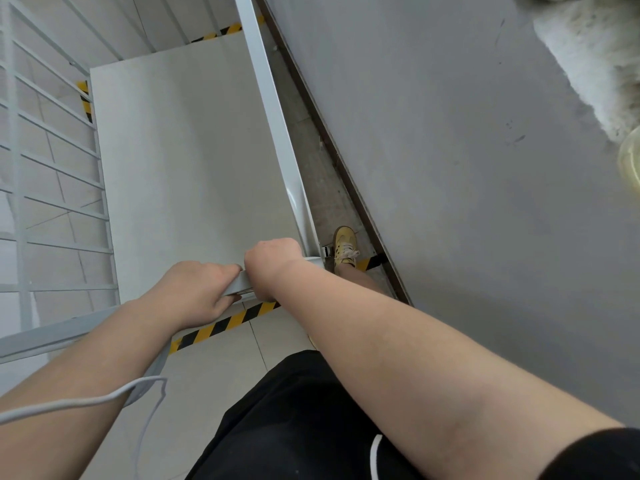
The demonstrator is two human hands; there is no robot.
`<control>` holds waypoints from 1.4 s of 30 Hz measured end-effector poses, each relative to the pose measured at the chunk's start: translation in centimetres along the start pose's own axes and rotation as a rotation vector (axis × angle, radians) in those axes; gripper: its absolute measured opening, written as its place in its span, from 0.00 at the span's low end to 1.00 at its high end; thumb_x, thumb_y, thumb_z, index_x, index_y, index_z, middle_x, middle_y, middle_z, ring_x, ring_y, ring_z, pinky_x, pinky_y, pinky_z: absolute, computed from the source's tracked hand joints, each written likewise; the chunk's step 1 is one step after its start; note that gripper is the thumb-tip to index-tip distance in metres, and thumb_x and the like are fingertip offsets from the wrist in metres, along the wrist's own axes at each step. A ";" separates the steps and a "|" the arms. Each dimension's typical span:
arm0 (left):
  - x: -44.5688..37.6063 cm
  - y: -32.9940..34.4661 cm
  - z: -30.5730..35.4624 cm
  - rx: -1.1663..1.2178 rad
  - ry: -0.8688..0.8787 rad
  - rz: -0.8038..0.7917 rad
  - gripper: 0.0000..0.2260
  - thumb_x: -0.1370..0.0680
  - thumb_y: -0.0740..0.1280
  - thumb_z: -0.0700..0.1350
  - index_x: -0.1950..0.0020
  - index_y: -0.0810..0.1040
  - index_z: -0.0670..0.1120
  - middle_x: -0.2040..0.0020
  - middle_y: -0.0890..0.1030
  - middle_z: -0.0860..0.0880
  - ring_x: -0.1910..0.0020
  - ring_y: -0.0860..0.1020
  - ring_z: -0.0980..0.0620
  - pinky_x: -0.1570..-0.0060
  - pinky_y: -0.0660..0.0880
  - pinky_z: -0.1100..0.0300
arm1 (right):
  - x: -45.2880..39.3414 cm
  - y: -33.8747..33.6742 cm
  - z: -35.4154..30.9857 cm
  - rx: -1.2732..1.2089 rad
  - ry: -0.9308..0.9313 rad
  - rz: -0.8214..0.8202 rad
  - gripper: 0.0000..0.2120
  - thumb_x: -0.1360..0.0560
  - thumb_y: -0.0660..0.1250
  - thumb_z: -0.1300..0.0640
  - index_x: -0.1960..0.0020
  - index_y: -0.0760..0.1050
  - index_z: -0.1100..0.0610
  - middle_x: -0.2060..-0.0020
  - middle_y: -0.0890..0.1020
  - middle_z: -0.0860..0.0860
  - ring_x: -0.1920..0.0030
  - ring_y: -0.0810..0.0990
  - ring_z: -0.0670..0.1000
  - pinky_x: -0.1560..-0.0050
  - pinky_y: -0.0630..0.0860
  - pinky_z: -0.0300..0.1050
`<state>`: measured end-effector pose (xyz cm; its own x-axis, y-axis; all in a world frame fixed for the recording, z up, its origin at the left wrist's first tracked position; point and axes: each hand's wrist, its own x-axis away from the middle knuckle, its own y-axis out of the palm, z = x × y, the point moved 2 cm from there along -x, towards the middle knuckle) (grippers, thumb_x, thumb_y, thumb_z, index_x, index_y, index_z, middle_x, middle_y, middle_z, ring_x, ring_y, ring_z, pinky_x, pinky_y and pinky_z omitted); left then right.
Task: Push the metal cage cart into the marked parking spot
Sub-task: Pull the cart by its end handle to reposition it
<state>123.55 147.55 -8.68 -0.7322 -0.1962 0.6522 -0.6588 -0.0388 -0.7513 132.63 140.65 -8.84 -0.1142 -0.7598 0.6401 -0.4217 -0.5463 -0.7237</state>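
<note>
I look straight down into the white metal cage cart (194, 150), with its flat floor panel below me and barred side walls on the left (52, 168). My left hand (194, 292) and my right hand (273, 265) both grip the cart's near top rail, close together near its right corner. Yellow-and-black striped floor tape (225, 323) runs under the rail just below my hands. More of the same tape shows beyond the cart's far edge (221, 32) and through the left bars (85, 102).
A grey wall (467, 168) rises close along the cart's right side, with a narrow strip of floor (318, 174) between them. My foot in a yellow shoe (344, 249) stands in that strip. A white cable (104, 400) hangs across my left forearm.
</note>
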 end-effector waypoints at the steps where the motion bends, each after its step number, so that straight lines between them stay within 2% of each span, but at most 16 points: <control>1: 0.0 0.0 0.0 -0.003 0.005 -0.004 0.13 0.20 0.57 0.52 0.38 0.70 0.48 0.44 0.81 0.49 0.47 0.80 0.46 0.52 0.75 0.56 | 0.0 0.0 0.0 0.001 -0.004 -0.001 0.04 0.25 0.63 0.62 0.53 0.69 0.54 0.69 0.66 0.49 0.69 0.69 0.49 0.73 0.64 0.39; 4: 0.0 -0.1 0.1 -0.001 0.021 -0.022 0.13 0.20 0.57 0.52 0.38 0.69 0.48 0.44 0.81 0.48 0.47 0.80 0.45 0.53 0.75 0.56 | -0.1 0.2 0.1 -0.007 -0.010 0.010 0.08 0.24 0.63 0.61 0.46 0.74 0.55 0.70 0.64 0.49 0.65 0.72 0.51 0.69 0.66 0.40; 7: -0.1 -0.3 0.2 -0.004 0.029 -0.022 0.14 0.20 0.57 0.52 0.37 0.69 0.48 0.44 0.81 0.49 0.47 0.80 0.46 0.52 0.75 0.56 | 0.0 0.3 0.2 -0.015 -0.021 0.022 0.10 0.24 0.63 0.61 0.43 0.74 0.55 0.70 0.64 0.49 0.60 0.72 0.52 0.64 0.68 0.42; 10: 0.0 -0.5 0.3 -0.009 0.029 -0.021 0.14 0.20 0.57 0.53 0.37 0.69 0.48 0.43 0.80 0.49 0.46 0.80 0.46 0.51 0.75 0.56 | 0.1 0.4 0.2 -0.018 -0.024 0.035 0.10 0.24 0.63 0.61 0.44 0.75 0.55 0.70 0.65 0.49 0.65 0.72 0.51 0.61 0.69 0.42; 12: 0.1 -0.4 0.3 -0.007 0.024 -0.022 0.14 0.20 0.57 0.53 0.37 0.69 0.48 0.42 0.80 0.49 0.46 0.80 0.46 0.52 0.75 0.56 | 0.2 0.4 0.2 -0.021 -0.023 0.053 0.09 0.24 0.62 0.61 0.44 0.75 0.55 0.70 0.65 0.49 0.67 0.71 0.50 0.61 0.69 0.43; 15: 0.3 -0.3 0.2 0.013 0.011 -0.008 0.14 0.20 0.58 0.53 0.38 0.70 0.48 0.44 0.81 0.49 0.47 0.80 0.47 0.52 0.75 0.56 | 0.4 0.5 0.1 -0.035 -0.013 0.081 0.10 0.24 0.62 0.61 0.43 0.75 0.55 0.70 0.65 0.49 0.61 0.72 0.52 0.63 0.68 0.43; 18: 0.4 -0.3 0.2 0.011 -0.017 0.001 0.14 0.20 0.57 0.54 0.38 0.70 0.49 0.45 0.82 0.49 0.47 0.80 0.47 0.53 0.75 0.56 | 0.6 0.5 0.1 -0.045 0.006 0.100 0.10 0.23 0.62 0.61 0.43 0.75 0.56 0.70 0.65 0.49 0.64 0.72 0.52 0.67 0.67 0.42; 20: 0.4 -0.4 0.4 0.002 -0.033 0.015 0.14 0.20 0.57 0.54 0.38 0.70 0.49 0.44 0.82 0.49 0.47 0.80 0.46 0.53 0.75 0.56 | 0.8 0.6 0.0 -0.060 0.012 0.103 0.11 0.23 0.62 0.61 0.42 0.75 0.55 0.69 0.65 0.49 0.58 0.76 0.53 0.63 0.67 0.43; 23: 0.5 -0.5 0.5 0.039 -0.032 0.052 0.17 0.20 0.58 0.54 0.34 0.67 0.51 0.43 0.81 0.49 0.46 0.80 0.45 0.53 0.75 0.56 | 0.9 0.5 0.1 -0.088 0.012 0.125 0.12 0.23 0.62 0.62 0.40 0.74 0.55 0.62 0.69 0.49 0.48 0.80 0.53 0.60 0.68 0.43; 27: 0.6 -0.7 0.2 0.076 -0.007 0.017 0.20 0.20 0.58 0.57 0.30 0.65 0.53 0.40 0.80 0.50 0.44 0.80 0.47 0.51 0.74 0.57 | 1.0 0.5 0.1 -0.074 0.013 0.132 0.13 0.23 0.62 0.62 0.40 0.74 0.55 0.67 0.66 0.48 0.49 0.79 0.53 0.60 0.68 0.43; 30: 0.6 -0.7 0.2 0.085 -0.019 0.025 0.18 0.20 0.57 0.55 0.31 0.67 0.52 0.41 0.81 0.50 0.45 0.80 0.47 0.52 0.74 0.57 | 1.0 0.6 0.1 -0.074 0.008 0.145 0.13 0.23 0.62 0.63 0.39 0.74 0.56 0.60 0.70 0.50 0.45 0.80 0.54 0.59 0.68 0.43; 34: 0.4 -0.6 0.3 0.067 -0.013 0.032 0.17 0.19 0.57 0.54 0.32 0.67 0.51 0.41 0.81 0.49 0.45 0.80 0.45 0.51 0.74 0.56 | 0.8 0.5 0.3 -0.067 0.011 0.141 0.14 0.23 0.62 0.63 0.39 0.74 0.56 0.52 0.78 0.51 0.47 0.80 0.54 0.60 0.68 0.43; 35: 0.3 -0.6 0.3 0.062 -0.013 0.038 0.17 0.19 0.57 0.54 0.32 0.67 0.50 0.41 0.81 0.49 0.46 0.80 0.45 0.51 0.74 0.56 | 0.7 0.5 0.3 -0.065 0.016 0.132 0.14 0.24 0.62 0.63 0.39 0.74 0.56 0.56 0.77 0.49 0.51 0.79 0.54 0.62 0.67 0.42; 37: 0.1 -0.7 0.2 0.049 -0.014 0.049 0.17 0.19 0.56 0.54 0.32 0.66 0.50 0.42 0.81 0.49 0.47 0.80 0.45 0.52 0.74 0.56 | 0.5 0.3 0.5 -0.066 0.029 0.113 0.13 0.24 0.62 0.63 0.41 0.75 0.56 0.67 0.68 0.48 0.57 0.74 0.53 0.68 0.66 0.41; 40: -0.1 -0.8 0.1 0.043 -0.008 0.057 0.17 0.19 0.57 0.54 0.32 0.66 0.50 0.42 0.81 0.49 0.47 0.80 0.45 0.53 0.74 0.56 | 0.4 0.0 0.6 -0.059 0.038 0.116 0.12 0.24 0.62 0.63 0.42 0.75 0.55 0.70 0.65 0.48 0.58 0.74 0.53 0.73 0.63 0.40; 42: -0.3 -0.8 0.0 0.042 -0.003 0.052 0.17 0.19 0.57 0.54 0.32 0.66 0.50 0.42 0.81 0.48 0.47 0.80 0.45 0.52 0.75 0.56 | 0.4 0.0 0.7 -0.067 0.035 0.124 0.13 0.24 0.62 0.63 0.41 0.75 0.55 0.66 0.68 0.48 0.52 0.79 0.54 0.67 0.67 0.41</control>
<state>124.28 147.64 -8.24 -0.7647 -0.2019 0.6119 -0.6120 -0.0695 -0.7878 133.24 140.07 -8.76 -0.1997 -0.8067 0.5562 -0.4615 -0.4233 -0.7797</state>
